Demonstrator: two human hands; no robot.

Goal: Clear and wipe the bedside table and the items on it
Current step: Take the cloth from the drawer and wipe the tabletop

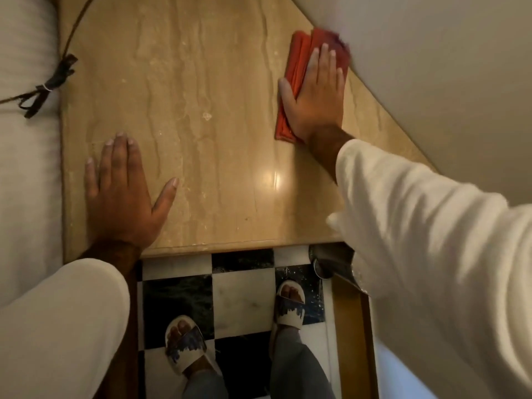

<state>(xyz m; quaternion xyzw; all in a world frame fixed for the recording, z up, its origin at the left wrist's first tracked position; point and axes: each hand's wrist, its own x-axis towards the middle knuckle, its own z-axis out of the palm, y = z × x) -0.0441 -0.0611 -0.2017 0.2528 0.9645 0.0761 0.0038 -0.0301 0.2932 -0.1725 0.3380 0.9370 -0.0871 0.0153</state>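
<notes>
The bedside table has a beige marble top with a slanted right edge along the wall. A folded red cloth lies on its far right part, up against the wall. My right hand presses flat on the cloth, fingers stretched out towards the wall. My left hand rests flat on the near left part of the top, fingers apart, holding nothing. No other items show on the tabletop.
A white bed borders the table on the left, with a dark cord and knotted tie lying over its edge. The wall runs along the right. Below are a black-and-white checkered floor, my slippered feet and a wooden frame.
</notes>
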